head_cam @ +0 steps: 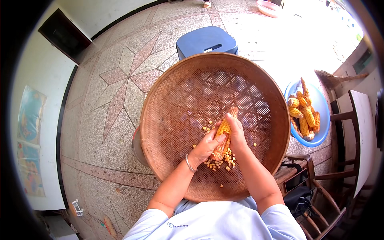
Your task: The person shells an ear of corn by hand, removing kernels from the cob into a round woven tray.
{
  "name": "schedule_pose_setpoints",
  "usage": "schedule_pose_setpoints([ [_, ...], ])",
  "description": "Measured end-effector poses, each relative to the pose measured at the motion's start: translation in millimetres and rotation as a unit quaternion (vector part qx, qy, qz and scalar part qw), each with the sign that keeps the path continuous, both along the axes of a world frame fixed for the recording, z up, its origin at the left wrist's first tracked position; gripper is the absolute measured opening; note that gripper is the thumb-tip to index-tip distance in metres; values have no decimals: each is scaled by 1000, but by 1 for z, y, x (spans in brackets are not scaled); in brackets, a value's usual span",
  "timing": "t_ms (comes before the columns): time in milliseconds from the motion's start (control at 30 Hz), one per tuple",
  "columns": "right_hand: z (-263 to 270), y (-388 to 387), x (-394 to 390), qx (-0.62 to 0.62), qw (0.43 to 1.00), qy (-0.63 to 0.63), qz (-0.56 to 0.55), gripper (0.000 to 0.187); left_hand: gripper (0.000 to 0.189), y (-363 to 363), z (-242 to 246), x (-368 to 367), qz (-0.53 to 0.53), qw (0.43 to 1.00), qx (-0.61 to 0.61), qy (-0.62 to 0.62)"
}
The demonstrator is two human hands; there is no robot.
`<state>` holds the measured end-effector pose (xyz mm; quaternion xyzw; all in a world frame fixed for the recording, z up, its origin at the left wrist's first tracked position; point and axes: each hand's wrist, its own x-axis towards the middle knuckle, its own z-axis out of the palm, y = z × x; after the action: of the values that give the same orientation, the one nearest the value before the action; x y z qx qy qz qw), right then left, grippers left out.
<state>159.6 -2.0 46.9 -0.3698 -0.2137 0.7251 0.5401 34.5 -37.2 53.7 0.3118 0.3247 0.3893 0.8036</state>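
Observation:
Both of my hands grip one partly shelled ear of dried corn point(223, 129) above a large round woven bamboo sieve point(151, 141). My left hand point(207, 145) holds the ear's left side near its lower part, with the thumb on the kernels. My right hand point(236, 132) wraps the right side, its thumb near the upper end. Bare cob shows at the upper tip and lower end. Loose yellow kernels point(229, 157) lie on the mesh below and beside my hands, and a few sit left of the ear.
A blue plastic stool point(207, 39) stands beyond the sieve. Right of it, a light-blue basin point(322, 132) holds several corn ears point(307, 117). Wooden chairs point(327, 192) carry a black bag point(297, 199) at the lower right. A straw broom point(333, 78) and a pink basin point(268, 9) lie farther off.

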Motion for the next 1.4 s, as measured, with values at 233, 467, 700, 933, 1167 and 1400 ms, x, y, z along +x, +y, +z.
schedule_pose_setpoints([
  [233,6,-1,-1,3,1000,-8,4,25,58,-4,-1,8,45,997,32,48],
  [467,2,2,2,-14,999,-19,48,28,56,-3,-2,6,44,996,38,63],
  [700,4,3,3,46,994,-9,103,35,46,4,3,-7,21,997,-46,-53],
  [933,6,-3,-4,13,997,-7,78,30,48,4,7,-6,45,998,-15,30],
  [1167,-6,-1,0,50,992,46,104,35,44,0,24,-4,69,988,118,71],
  [1400,1,0,-1,12,986,126,111,43,48,0,11,-11,7,998,-12,-54],
])
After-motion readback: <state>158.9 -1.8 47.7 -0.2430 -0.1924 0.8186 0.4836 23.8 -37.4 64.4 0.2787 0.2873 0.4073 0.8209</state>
